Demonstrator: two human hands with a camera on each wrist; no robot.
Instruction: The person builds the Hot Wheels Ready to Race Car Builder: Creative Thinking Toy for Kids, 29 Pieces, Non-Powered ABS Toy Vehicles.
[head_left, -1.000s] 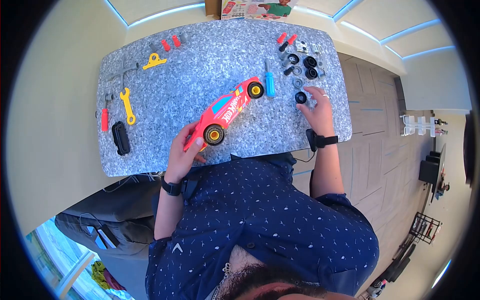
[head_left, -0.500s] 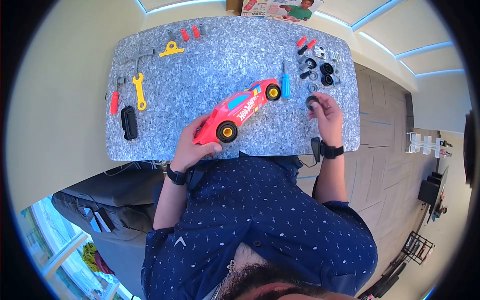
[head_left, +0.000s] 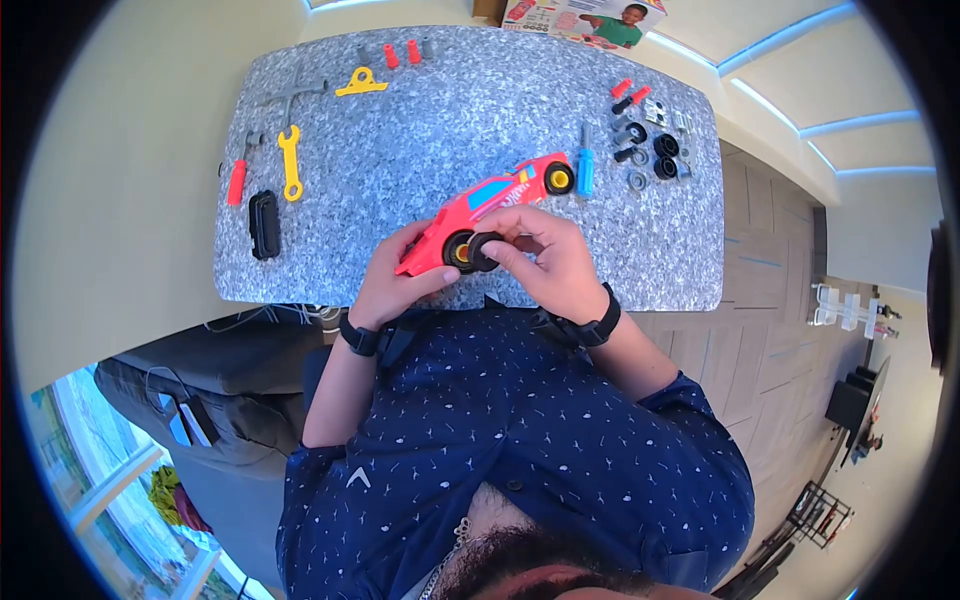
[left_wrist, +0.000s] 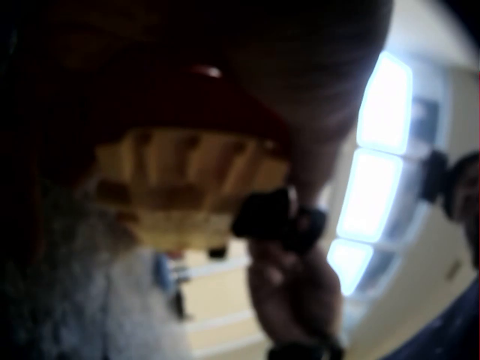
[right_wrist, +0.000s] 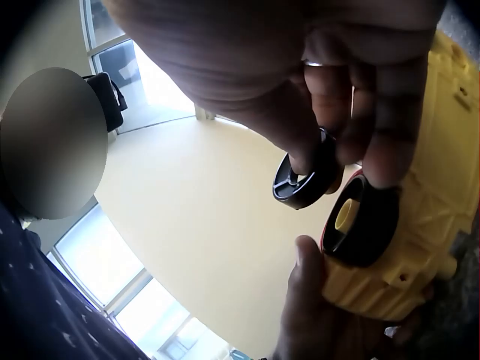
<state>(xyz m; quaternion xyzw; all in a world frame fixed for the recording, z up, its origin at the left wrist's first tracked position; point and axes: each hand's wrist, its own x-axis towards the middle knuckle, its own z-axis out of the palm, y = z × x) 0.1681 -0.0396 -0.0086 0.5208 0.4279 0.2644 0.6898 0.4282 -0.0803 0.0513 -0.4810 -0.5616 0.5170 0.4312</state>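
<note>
A red toy car [head_left: 484, 198] with a yellow underside [right_wrist: 450, 142] tilts over the table's near side. My left hand [head_left: 392, 288] grips its rear end, the thumb along the near side by the rear wheel [right_wrist: 367, 229]. A yellow hub shows inside that wheel's black tire. Between thumb and fingers, my right hand [head_left: 556, 268] pinches a round black wheel rim [right_wrist: 300, 186] with spokes, just outside the rear wheel. The right wrist view shows a gap between rim and wheel. Dark and blurred, the left wrist view shows the ribbed yellow underside [left_wrist: 180, 172].
A blue screwdriver [head_left: 586, 178] lies right of the car. Beyond it sit black wheels [head_left: 666, 158], grey rings [head_left: 637, 180] and red pieces [head_left: 622, 88]. Leftward are a yellow wrench [head_left: 290, 165], a red-handled tool [head_left: 237, 183], a black part [head_left: 264, 225] and a yellow bracket [head_left: 361, 82].
My right hand has picked the black rim up from the table's right side and brought it left to the car's rear wheel. The left hand keeps hold of the car.
</note>
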